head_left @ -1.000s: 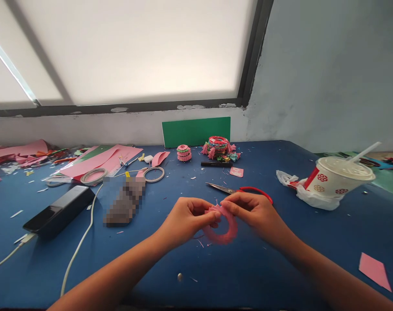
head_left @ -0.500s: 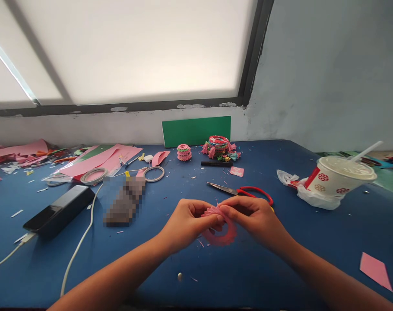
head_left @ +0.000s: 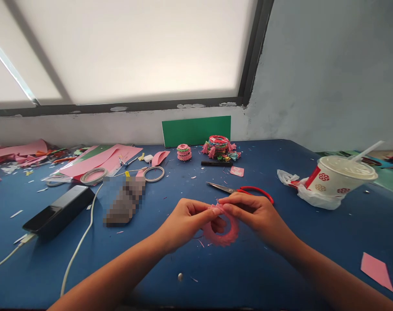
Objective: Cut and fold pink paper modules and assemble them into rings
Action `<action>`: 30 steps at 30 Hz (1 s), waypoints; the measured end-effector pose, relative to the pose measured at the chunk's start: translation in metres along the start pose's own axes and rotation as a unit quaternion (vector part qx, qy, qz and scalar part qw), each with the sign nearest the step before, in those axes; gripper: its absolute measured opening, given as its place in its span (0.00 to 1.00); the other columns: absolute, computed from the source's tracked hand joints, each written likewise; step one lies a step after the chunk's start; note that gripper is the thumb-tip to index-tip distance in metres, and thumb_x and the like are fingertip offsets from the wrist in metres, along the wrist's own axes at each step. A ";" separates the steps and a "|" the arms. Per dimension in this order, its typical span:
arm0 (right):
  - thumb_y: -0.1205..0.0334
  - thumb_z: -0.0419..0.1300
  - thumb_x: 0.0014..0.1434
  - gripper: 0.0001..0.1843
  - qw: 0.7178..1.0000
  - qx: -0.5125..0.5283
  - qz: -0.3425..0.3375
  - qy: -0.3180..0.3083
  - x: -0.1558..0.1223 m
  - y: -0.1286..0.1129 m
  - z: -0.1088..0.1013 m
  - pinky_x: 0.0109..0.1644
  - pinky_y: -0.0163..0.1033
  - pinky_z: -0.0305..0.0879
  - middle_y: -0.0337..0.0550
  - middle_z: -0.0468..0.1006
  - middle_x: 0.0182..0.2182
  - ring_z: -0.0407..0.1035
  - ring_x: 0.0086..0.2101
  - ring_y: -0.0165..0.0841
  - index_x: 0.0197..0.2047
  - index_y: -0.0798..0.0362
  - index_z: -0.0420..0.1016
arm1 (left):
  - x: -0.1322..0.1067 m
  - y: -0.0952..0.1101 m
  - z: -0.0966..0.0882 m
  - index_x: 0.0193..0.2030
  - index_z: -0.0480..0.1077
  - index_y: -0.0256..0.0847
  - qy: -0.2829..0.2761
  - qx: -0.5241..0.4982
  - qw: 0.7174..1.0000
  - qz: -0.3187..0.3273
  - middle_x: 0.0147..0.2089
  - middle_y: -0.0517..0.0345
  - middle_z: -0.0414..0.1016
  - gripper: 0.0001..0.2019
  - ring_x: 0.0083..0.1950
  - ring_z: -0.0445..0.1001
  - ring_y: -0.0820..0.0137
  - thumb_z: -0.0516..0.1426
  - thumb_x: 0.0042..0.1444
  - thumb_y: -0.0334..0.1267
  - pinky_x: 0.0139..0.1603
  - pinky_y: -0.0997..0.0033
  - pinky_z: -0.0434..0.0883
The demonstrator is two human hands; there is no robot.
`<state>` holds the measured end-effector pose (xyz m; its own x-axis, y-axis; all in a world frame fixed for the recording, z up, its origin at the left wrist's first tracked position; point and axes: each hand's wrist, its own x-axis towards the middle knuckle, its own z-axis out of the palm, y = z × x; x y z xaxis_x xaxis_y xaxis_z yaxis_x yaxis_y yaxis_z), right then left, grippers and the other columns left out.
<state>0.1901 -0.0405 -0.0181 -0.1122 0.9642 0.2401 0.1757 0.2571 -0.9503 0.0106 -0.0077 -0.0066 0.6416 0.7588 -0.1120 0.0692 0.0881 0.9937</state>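
Head | pink ring (head_left: pixel 231 235) | left hand (head_left: pixel 190 219), right hand (head_left: pixel 254 210) | top seemingly between fingertips (head_left: pixel 216 211)

Shown in thin, matt pink paper, toothed along the rim: ring (head_left: pixel 228 239). Nearby, in grey metal with smooth red grips, plastic by the look: scissors (head_left: pixel 232 190). Beneath, in smooth blue with a dull sheen: table (head_left: pixel 248 280). At right, in printed, paper-like white: cup (head_left: pixel 326 181), with cloudy plastic lid (head_left: pixel 348 166), smooth plastic straw (head_left: pixel 366 152) and thin, crinkled plastic bag (head_left: pixel 318 200). At left, in glossy black: block (head_left: pixel 62 211); in smooth white, plastic-looking: cable (head_left: pixel 86 237). Behind, in flat, matt green: board (head_left: pixel 196 131); in matt, slightly uneven grey: wall (head_left: pixel 326 77).
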 end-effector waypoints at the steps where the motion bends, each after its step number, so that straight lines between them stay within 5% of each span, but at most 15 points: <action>1: 0.56 0.61 0.52 0.09 1.000 0.000 0.004 -0.001 0.000 0.000 0.000 0.36 0.35 0.69 0.40 0.77 0.31 0.71 0.33 0.32 0.35 0.49 0.78 | 0.000 0.000 0.000 0.33 0.76 0.35 -0.002 0.006 1.000 -0.002 0.29 0.52 0.78 0.16 0.30 0.75 0.71 0.57 0.51 0.47 0.33 0.74 0.70; 12: 0.56 0.60 0.54 0.08 1.000 -0.019 -0.003 -0.015 0.000 0.003 0.001 0.31 0.33 0.63 0.37 0.73 0.26 0.67 0.29 0.29 0.34 0.48 0.79 | 0.000 0.003 -0.004 0.37 0.76 0.35 -0.036 0.036 0.998 -0.023 0.29 0.51 0.78 0.17 0.29 0.76 0.70 0.55 0.53 0.47 0.31 0.74 0.69; 18: 0.57 0.60 0.54 0.08 0.998 -0.038 -0.034 -0.034 -0.001 0.006 0.005 0.31 0.33 0.65 0.39 0.72 0.27 0.68 0.29 0.29 0.35 0.49 0.79 | 0.000 0.001 0.000 0.29 0.75 0.32 -0.053 0.028 0.998 -0.019 0.26 0.52 0.77 0.15 0.28 0.75 0.72 0.58 0.50 0.45 0.31 0.75 0.70; 24: 0.52 0.59 0.53 0.13 0.999 -0.004 0.035 0.009 0.000 0.003 0.004 0.35 0.36 0.69 0.40 0.78 0.32 0.71 0.33 0.34 0.38 0.49 0.76 | -0.001 -0.001 0.003 0.32 0.75 0.32 0.019 0.025 1.000 0.000 0.28 0.51 0.77 0.15 0.30 0.75 0.70 0.58 0.49 0.45 0.33 0.73 0.71; 30: 0.52 0.59 0.52 0.12 0.999 0.017 0.041 -0.014 0.001 0.004 0.000 0.32 0.34 0.68 0.39 0.77 0.28 0.71 0.29 0.32 0.31 0.52 0.74 | -0.001 0.000 0.001 0.33 0.76 0.34 -0.008 0.075 0.997 0.006 0.31 0.51 0.79 0.16 0.32 0.75 0.70 0.56 0.52 0.47 0.31 0.76 0.69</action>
<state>0.1908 -0.0384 -0.0217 -0.1257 0.9798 0.1553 0.1528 0.1738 -0.9728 0.0107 -0.0096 -0.0063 0.6549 0.7488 -0.1017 0.1752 -0.0196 0.9843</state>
